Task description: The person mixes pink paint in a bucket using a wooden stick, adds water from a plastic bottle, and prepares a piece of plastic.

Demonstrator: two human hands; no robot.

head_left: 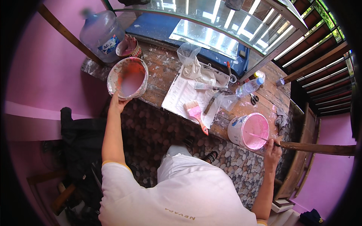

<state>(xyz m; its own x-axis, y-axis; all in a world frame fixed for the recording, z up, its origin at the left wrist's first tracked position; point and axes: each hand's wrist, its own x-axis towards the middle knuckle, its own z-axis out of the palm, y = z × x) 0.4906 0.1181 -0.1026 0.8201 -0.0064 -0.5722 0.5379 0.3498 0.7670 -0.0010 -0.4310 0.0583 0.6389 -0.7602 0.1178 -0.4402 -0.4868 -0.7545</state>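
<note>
My left hand (119, 103) grips the near rim of a white, paint-smeared bucket (112, 78) at the table's left end. The bucket is tipped toward me, with pale pink liquid inside and orange-red stains on its wall. At the right, my right hand (272, 149) is closed on a thin pink-coated stick (257, 136) with a dark end. The stick reaches into a second white bucket (238, 131), whose inside is coated in bright pink paint. A wide paintbrush (194, 111) with pink on it lies on a white paint tray (174, 94) between the buckets.
A large water jug (102, 32) and a small paint-stained pot (136, 48) stand at the far left. Plastic bags (191, 67), a small bottle (249, 87), scissors (254, 98) and a grey rag (281, 121) lie about the wooden table (160, 71). A glass case (226, 19) stands behind.
</note>
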